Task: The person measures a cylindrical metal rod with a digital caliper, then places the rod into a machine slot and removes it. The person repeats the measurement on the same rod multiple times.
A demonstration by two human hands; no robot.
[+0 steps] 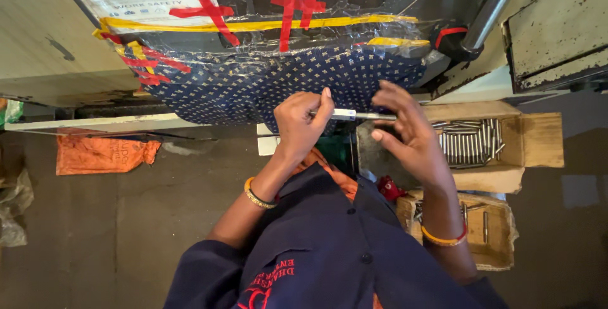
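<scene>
My left hand [299, 121] pinches one end of a thin metal rod [352, 115] and holds it level in front of me. The fingers of my right hand [405, 133] close around the rod's other end, with the palm turned toward me. Both wrists carry orange-gold bangles. Just right of my right hand stands an open cardboard box [538, 139] holding several similar metal rods [470, 142]. Below it a second cardboard box [500, 255] holds a few rods. My dark blue shirt fills the bottom of the view.
A blue dotted cloth [253, 87] under clear plastic, fixed with red and yellow tape, hangs on a machine front beyond my hands. A metal lever with a black grip [455, 39] stands at the upper right. An orange cloth [101, 154] lies on the grey floor at left.
</scene>
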